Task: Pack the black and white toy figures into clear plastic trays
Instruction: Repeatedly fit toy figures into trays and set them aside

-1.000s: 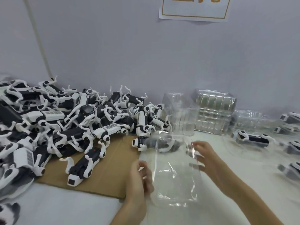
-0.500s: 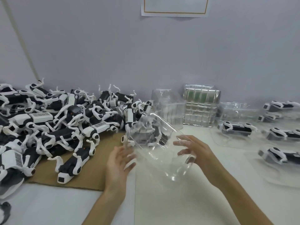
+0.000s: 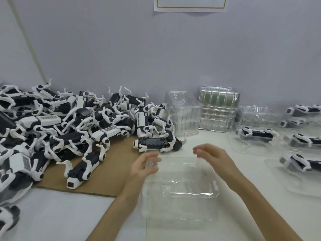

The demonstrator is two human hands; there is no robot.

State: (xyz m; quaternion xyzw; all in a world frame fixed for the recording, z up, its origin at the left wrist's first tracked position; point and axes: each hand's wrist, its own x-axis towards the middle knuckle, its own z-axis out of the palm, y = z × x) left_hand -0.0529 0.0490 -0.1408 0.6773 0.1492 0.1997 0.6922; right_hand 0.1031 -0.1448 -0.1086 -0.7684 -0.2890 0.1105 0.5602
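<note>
A clear plastic tray lies flat on the white table in front of me. My left hand pinches its far left corner between thumb and fingers. My right hand hovers just over the far right corner with loosely curled, blurred fingers that hold nothing. A big pile of black and white toy figures covers the left side. One figure lies on its side just beyond the tray.
Brown cardboard lies under the pile. Stacks of clear trays stand against the wall. Trays with figures in them fill the right side. White table shows at the near left.
The tray, held tilted in the air between both hands before, now lies flat on the table. My right hand has come off it, and both hands sit at its far corners.
</note>
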